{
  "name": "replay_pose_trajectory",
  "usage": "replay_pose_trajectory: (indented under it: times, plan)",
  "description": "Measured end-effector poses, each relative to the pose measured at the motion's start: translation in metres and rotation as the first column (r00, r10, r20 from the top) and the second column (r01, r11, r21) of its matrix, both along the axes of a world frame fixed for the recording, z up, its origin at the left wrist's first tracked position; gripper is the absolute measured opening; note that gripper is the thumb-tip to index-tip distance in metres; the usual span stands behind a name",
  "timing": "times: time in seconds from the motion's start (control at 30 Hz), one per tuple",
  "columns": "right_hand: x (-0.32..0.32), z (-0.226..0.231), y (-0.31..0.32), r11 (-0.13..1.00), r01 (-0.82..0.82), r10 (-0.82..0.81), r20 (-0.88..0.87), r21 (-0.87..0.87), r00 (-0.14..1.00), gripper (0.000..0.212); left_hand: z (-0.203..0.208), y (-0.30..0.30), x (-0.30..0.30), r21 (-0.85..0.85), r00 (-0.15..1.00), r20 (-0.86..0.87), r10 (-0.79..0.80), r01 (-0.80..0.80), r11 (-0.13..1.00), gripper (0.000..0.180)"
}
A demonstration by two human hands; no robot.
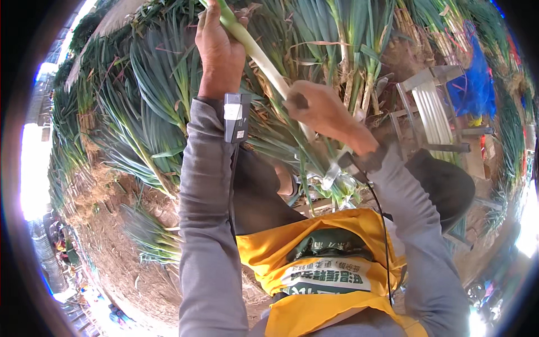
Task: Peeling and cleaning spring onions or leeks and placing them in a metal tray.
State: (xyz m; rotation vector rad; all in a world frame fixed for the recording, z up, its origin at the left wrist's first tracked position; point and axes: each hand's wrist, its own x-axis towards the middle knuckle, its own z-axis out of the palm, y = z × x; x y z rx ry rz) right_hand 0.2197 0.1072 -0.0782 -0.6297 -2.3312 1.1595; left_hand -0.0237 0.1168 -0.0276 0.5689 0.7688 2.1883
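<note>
A long leek (263, 63) slants across in front of me, green at its upper left end and white lower down. My left hand (222, 56) is closed around the green part near the top of the view. Farther down the white shaft my right hand (324, 115) is closed, slightly smeared by motion, with its fingers curled at the stalk. Strips of green leaf hang below the right hand. Trimmed leaves and clear plastic (337, 180) lie beneath it, near my lap. The lower end of the leek is partly hidden by my right hand.
Heaps of leeks (160, 84) lie on the ground to the left and ahead. At the right stands a metal-framed stool (432, 106) with pale slats, beside a blue plastic sheet (474, 78). A small leek bundle (154, 236) rests on bare soil at the left.
</note>
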Motion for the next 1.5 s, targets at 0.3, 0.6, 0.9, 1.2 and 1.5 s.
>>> replay_pose_trajectory:
  times: [0.3, 0.6, 0.9, 1.2, 1.5]
  plan:
    - [0.011, -0.004, 0.027, 0.921, 0.345, -0.372, -0.154, -0.179, 0.915, 0.021, 0.006, 0.005, 0.008, -0.011, 0.991, -0.096, 0.091, -0.092, 0.996, 0.024]
    - [0.018, -0.018, -0.020, 0.525, -0.064, -0.213, -0.204, -0.849, 0.955, 0.051, 0.001, 0.013, 0.033, 0.003, 0.999, -0.040, -0.007, 0.007, 1.000, 0.021]
    - [-0.023, 0.038, 0.050, 0.174, -0.522, -0.789, -0.435, -0.835, 0.434, 0.027, 0.003, 0.009, 0.095, -0.159, 0.955, -0.048, -0.294, 0.283, 0.946, 0.029]
    - [0.069, 0.066, 0.103, 0.647, -0.265, -0.607, -0.694, -0.715, 0.388, 0.022, -0.008, 0.022, 0.119, -0.310, 0.905, -0.041, -0.424, 0.392, 0.866, 0.048]
    - [0.403, 0.236, 0.163, 0.194, 0.892, -0.833, -0.411, 0.408, 0.369, 0.027, -0.039, 0.044, 0.130, -0.574, 0.833, -0.233, -0.502, 0.299, 0.762, 0.037]
